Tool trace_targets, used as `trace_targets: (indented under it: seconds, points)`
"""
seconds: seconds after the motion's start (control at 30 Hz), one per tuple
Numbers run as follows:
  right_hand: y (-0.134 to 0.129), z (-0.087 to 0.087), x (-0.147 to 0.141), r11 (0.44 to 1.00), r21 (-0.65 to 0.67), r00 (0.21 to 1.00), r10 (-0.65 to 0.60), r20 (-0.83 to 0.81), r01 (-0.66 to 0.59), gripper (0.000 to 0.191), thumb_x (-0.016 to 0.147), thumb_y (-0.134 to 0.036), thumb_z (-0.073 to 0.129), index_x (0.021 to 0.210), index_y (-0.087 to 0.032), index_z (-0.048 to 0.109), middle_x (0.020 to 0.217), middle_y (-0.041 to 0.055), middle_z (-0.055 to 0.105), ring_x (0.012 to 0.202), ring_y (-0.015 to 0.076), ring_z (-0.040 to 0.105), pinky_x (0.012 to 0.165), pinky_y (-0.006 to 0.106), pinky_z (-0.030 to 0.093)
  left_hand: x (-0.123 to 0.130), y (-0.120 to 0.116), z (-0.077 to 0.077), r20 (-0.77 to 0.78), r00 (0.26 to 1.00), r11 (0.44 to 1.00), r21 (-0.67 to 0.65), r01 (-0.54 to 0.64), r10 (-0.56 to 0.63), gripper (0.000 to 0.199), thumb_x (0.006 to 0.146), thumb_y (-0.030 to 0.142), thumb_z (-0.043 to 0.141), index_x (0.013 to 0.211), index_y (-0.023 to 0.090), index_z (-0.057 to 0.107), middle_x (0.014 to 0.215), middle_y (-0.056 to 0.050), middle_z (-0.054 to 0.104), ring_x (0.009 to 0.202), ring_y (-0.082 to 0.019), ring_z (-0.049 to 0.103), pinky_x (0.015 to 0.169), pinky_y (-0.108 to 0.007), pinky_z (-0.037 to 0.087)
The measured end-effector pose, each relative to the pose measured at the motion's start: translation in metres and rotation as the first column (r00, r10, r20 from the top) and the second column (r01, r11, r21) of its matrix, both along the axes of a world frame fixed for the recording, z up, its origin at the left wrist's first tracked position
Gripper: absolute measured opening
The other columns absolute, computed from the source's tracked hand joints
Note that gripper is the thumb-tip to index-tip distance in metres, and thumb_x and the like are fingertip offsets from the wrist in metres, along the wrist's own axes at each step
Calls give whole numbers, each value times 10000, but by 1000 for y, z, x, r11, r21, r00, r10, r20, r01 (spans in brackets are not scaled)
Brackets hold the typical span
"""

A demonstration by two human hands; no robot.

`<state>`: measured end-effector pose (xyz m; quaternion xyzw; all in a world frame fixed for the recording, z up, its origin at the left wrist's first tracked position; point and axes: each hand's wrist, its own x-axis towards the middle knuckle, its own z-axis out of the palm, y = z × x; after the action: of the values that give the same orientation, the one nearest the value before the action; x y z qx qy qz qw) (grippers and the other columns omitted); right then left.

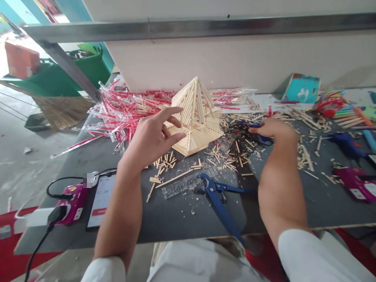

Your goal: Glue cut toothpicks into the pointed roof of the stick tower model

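Dark grey tabletop (pixel 169 221) bears a wooden-stick model (pixel 194 140); the left hand (pixel 151 135) is at the model's left, thumb and fingers parted; the right hand (pixel 277 130) is right of the model, at a dark blue tool (pixel 265 139), whether gripping I cannot tell; red-and-clear wrappers (pixel 123 109) lie left of the model, a blue cutter (pixel 217 200) in front.

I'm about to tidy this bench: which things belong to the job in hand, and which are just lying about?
Likely the job:
- wooden-stick model beside the left hand
- dark blue tool at the right hand
- cut sticks
- blue pipe cutter
- clear ruler

Probably lying about:
- red-and-clear plastic wrappers
- smartphone
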<state>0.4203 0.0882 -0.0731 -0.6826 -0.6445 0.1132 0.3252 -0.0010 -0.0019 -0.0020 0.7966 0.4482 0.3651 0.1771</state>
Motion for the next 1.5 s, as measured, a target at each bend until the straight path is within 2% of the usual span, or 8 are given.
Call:
trace_targets:
  seconds: [0.13,0.23,0.3,0.43,0.7,0.9,1.13,1.5]
  points:
    - [-22,41,-42,998,44,998,-56,17,55,235,657,-312,912,741,-160,753,657,63,691,544,87,476,638,336,385,7,0,-3,11,999,998,55,33,-34,515,863,220,755,1362,220,627,1062,-29,755,616,-69,632,625,-222,536]
    - [-58,76,-105,942,181,913,322,-251,-283,343,873,-350,776,1177,-193,765,1105,110,782,907,174,729,836,338,557,14,-2,-5,23,997,991,114,70,-73,502,890,225,737,1377,228,618,1060,-21,754,620,-68,624,655,-231,559]
    - [-80,88,-144,861,213,777,509,-370,-463,354,889,-377,771,1194,-200,737,1032,68,783,874,179,742,781,333,598,18,-4,-7,22,995,985,145,90,-95,493,911,238,720,1391,238,607,1062,-19,755,623,-73,624,664,-239,573]
    - [-96,81,-185,804,230,659,585,-473,-549,490,874,-395,801,1306,-248,624,992,17,762,908,174,738,789,324,606,25,-8,-9,-23,998,969,236,69,-66,488,923,220,713,1395,273,600,1049,-4,762,634,-82,635,678,-257,574]
    - [-85,65,-184,812,236,638,570,-519,-534,501,866,-554,780,1231,-261,601,911,1,716,873,172,731,764,335,599,28,-3,-14,63,993,978,189,84,-97,518,897,341,802,1373,255,617,1013,-7,766,615,-83,629,658,-248,561]
    - [-89,63,-188,815,255,700,579,-419,-521,526,872,-631,731,1231,-262,625,927,19,737,908,194,747,803,357,615,31,-3,-10,165,986,993,120,-15,-5,195,1002,381,651,1003,222,765,850,-19,762,654,-109,665,594,-236,537]
    - [-96,66,-194,813,248,768,580,-271,-526,411,951,-486,699,1286,-263,613,948,21,752,934,197,758,828,356,629,31,-5,-7,174,983,996,50,-75,65,178,960,362,676,941,215,774,809,-29,742,617,-115,636,550,-258,522]
    - [-92,70,-184,676,278,721,686,100,-682,412,937,-240,693,1341,-273,618,1080,8,728,897,159,709,885,333,590,28,0,-11,263,965,997,-71,17,2,191,987,359,642,964,190,729,793,-22,734,517,-78,607,458,-217,466]
